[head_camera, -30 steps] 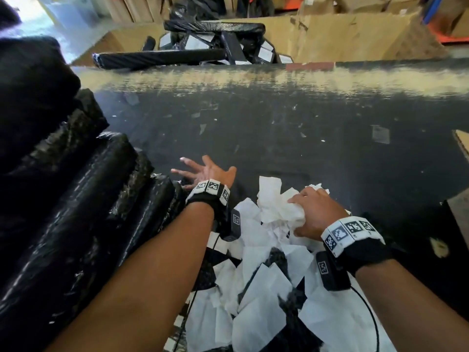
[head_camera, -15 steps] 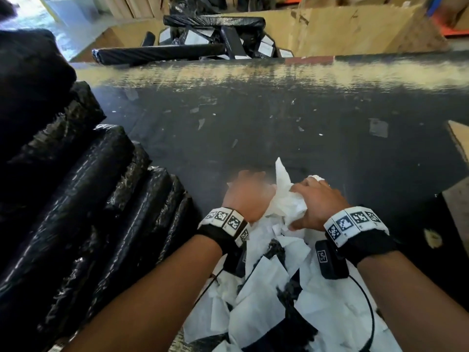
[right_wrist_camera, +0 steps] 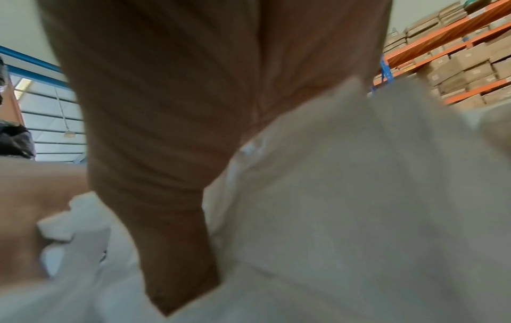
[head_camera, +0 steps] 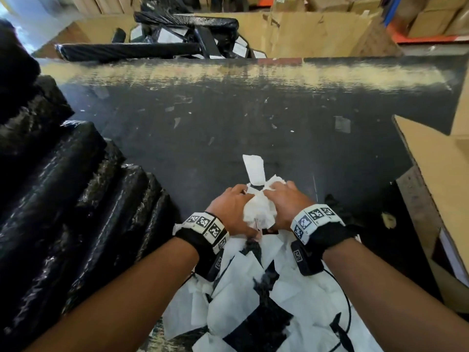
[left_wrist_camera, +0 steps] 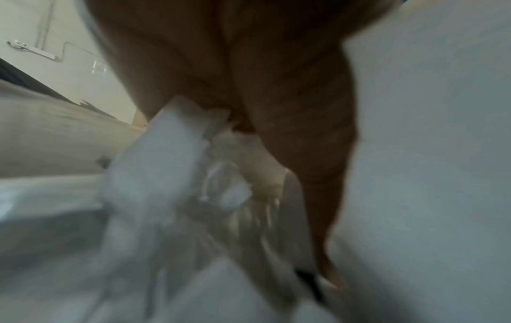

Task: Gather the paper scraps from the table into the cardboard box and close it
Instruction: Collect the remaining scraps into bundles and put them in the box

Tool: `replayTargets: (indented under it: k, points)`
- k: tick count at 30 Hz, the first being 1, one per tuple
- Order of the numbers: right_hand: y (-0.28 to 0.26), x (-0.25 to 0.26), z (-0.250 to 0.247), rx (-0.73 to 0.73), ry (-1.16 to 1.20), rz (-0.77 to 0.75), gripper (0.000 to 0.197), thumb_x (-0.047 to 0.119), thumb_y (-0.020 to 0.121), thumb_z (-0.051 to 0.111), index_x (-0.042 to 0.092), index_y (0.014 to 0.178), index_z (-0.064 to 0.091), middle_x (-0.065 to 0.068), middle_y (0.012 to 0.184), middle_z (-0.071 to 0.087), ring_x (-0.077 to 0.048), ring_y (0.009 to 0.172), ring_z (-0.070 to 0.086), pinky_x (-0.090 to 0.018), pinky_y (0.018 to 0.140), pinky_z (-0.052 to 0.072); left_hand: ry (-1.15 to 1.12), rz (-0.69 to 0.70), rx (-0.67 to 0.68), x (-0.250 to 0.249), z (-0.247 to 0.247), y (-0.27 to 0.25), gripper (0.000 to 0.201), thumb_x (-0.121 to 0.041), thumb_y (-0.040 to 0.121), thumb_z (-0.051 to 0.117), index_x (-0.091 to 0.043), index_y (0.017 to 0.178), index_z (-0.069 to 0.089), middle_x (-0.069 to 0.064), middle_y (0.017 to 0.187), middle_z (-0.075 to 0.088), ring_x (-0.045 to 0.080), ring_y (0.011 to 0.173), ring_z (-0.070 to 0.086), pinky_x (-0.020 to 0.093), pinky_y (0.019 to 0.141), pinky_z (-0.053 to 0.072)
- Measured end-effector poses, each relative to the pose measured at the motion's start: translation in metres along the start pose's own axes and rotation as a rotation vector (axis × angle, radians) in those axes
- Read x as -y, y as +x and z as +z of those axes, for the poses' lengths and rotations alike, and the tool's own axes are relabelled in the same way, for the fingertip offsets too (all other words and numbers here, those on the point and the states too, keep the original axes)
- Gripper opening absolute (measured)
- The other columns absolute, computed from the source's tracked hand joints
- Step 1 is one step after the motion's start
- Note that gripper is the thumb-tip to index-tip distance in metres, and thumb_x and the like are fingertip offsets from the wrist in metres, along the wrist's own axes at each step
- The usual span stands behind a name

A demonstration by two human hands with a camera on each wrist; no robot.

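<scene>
A bunch of white paper scraps (head_camera: 258,209) is squeezed between both hands near the table's front middle. My left hand (head_camera: 229,208) grips it from the left and my right hand (head_camera: 285,201) from the right; one strip (head_camera: 253,171) sticks up beyond the fingers. More white scraps (head_camera: 241,301) lie in a heap under my wrists. Both wrist views are blurred: crumpled paper (left_wrist_camera: 171,174) lies against my left palm, and paper (right_wrist_camera: 345,196) presses against my right palm. The cardboard box (head_camera: 439,189) stands at the table's right edge, its flap raised.
Black plastic-wrapped rolls (head_camera: 63,199) are stacked along the left side. The black table (head_camera: 228,118) carries tiny paper bits farther back. Beyond its far edge are a large open carton (head_camera: 304,34) and more black-wrapped items (head_camera: 177,29).
My left hand came in from the left, where it lay spread on the table, and closed on the scraps beside my right hand. The bunch is now bundled tighter between both hands.
</scene>
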State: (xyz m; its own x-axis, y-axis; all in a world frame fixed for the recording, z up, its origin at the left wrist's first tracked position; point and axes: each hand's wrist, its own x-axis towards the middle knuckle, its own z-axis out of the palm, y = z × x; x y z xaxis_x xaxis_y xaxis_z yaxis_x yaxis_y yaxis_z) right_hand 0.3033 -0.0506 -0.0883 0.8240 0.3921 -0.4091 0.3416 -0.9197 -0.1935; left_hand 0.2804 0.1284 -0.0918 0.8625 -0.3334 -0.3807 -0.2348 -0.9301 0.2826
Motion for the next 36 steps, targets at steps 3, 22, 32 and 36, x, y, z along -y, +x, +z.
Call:
replayTargets:
  k: [3, 22, 32, 36]
  points:
    - [-0.005, 0.008, -0.005, -0.087, 0.0, -0.074, 0.029, 0.042, 0.085, 0.063, 0.025, 0.109, 0.061, -0.004, 0.111, 0.058, -0.027, 0.11, 0.054, -0.032, 0.089, 0.042, -0.03, 0.056, -0.184, -0.005, 0.003, -0.005, 0.047, -0.044, 0.079, 0.075, -0.023, 0.121, 0.071, 0.0, 0.125, 0.065, 0.016, 0.119, 0.061, 0.03, 0.097, 0.049]
    - [-0.148, -0.006, 0.025, -0.012, 0.239, -0.044, 0.116, 0.076, 0.049, 0.079, 0.053, 0.147, 0.021, 0.018, 0.165, -0.008, -0.014, 0.152, -0.017, -0.058, 0.122, -0.003, -0.474, 0.145, -0.079, 0.0, -0.002, -0.111, 0.104, -0.095, 0.054, 0.064, -0.057, 0.146, 0.038, -0.018, 0.161, 0.017, 0.006, 0.148, 0.024, 0.04, 0.122, 0.029]
    - [-0.125, -0.059, 0.025, -0.309, 0.512, 0.369, 0.056, 0.055, 0.088, 0.063, 0.044, 0.141, 0.046, 0.002, 0.166, 0.009, -0.032, 0.15, 0.02, -0.052, 0.117, 0.032, -0.183, -0.115, -0.128, -0.016, -0.046, 0.046, 0.052, -0.057, 0.088, 0.068, -0.058, 0.137, 0.053, 0.014, 0.163, 0.017, 0.041, 0.149, 0.026, 0.051, 0.122, 0.028]
    - [-0.098, -0.072, 0.031, -0.041, 0.474, 0.511, 0.067, 0.07, 0.086, 0.053, 0.046, 0.147, 0.039, -0.002, 0.168, -0.007, -0.037, 0.153, -0.002, -0.062, 0.119, 0.019, 0.078, -0.159, 0.015, -0.028, -0.021, 0.086, 0.061, -0.067, 0.088, 0.061, -0.055, 0.145, 0.044, 0.016, 0.163, 0.021, 0.042, 0.148, 0.025, 0.044, 0.12, 0.024]
